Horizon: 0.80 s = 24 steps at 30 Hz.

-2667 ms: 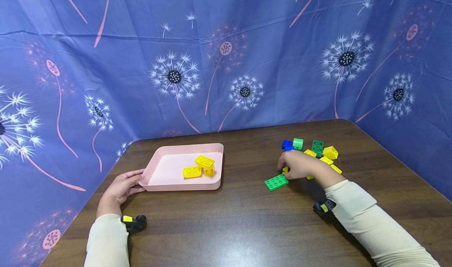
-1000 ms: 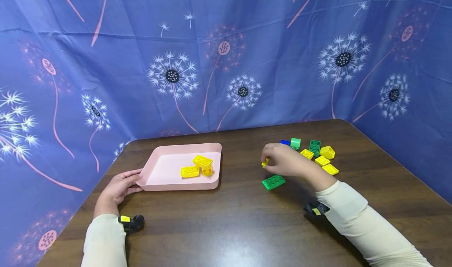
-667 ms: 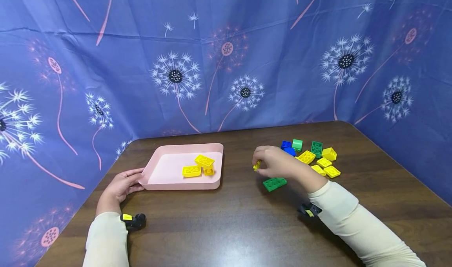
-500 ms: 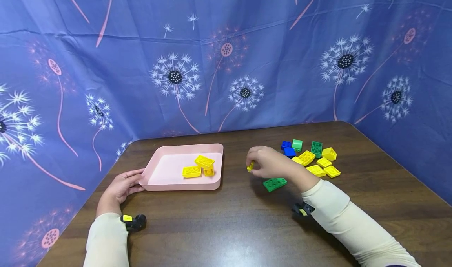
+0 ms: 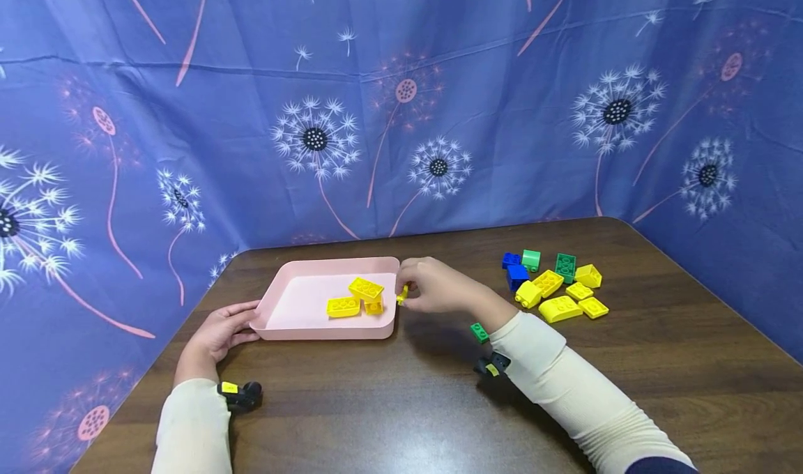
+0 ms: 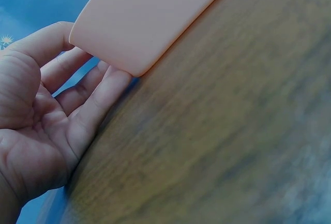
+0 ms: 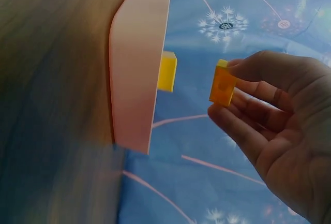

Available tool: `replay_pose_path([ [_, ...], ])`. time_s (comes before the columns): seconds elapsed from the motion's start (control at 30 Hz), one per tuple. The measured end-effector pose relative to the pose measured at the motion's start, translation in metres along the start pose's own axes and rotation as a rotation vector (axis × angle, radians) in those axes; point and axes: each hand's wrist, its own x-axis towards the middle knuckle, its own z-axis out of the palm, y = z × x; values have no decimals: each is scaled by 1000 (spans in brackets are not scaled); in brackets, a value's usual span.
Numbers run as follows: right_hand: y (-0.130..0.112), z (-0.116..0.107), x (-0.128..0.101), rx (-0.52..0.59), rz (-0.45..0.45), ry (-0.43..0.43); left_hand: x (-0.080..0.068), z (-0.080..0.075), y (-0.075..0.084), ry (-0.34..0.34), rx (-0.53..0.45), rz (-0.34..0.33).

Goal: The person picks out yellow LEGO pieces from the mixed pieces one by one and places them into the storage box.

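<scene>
My right hand (image 5: pixel 429 284) pinches a small yellow toy brick (image 7: pixel 223 83) between thumb and fingertips, right at the right rim of a pink tray (image 5: pixel 291 303). In the right wrist view the brick is raised, a gap away from the tray wall. My left hand (image 5: pixel 222 329) touches the tray's near left corner; in the left wrist view its loosely extended fingers lie along the outer wall and lower corner, some fingertips hidden behind it. Inside the tray, near its right side, are several yellow bricks (image 5: pixel 343 307), one lying on top of another.
Several yellow bricks (image 5: pixel 560 309), blue bricks (image 5: pixel 517 277), a dark green brick (image 5: pixel 565 268) and a light green rounded piece (image 5: pixel 530 260) lie at the table's right. A flat green brick (image 5: pixel 479 332) is partly hidden by my right wrist. A dandelion-print cloth (image 5: pixel 502 97) hangs behind the table.
My right hand has picked up the yellow brick from the group at the right and carried it left to the tray's rim. My left hand and the tray have kept their places.
</scene>
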Motion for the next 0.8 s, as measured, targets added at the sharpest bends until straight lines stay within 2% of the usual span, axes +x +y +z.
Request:
replay_pose_path([
  [0.2,-6,11,23,54,-21,-8,1,0,2,4,5,3],
  [0.4,-14,24,47,47,-34,-22,1,0,2,-6,-15,2],
  [0.63,-26,40,71,-40,-10,-116,3,-1,1,-4,-21,-6],
  [0.8,-31,53,77,-112,48,-197,2,-1,0,-2,-20,-15],
])
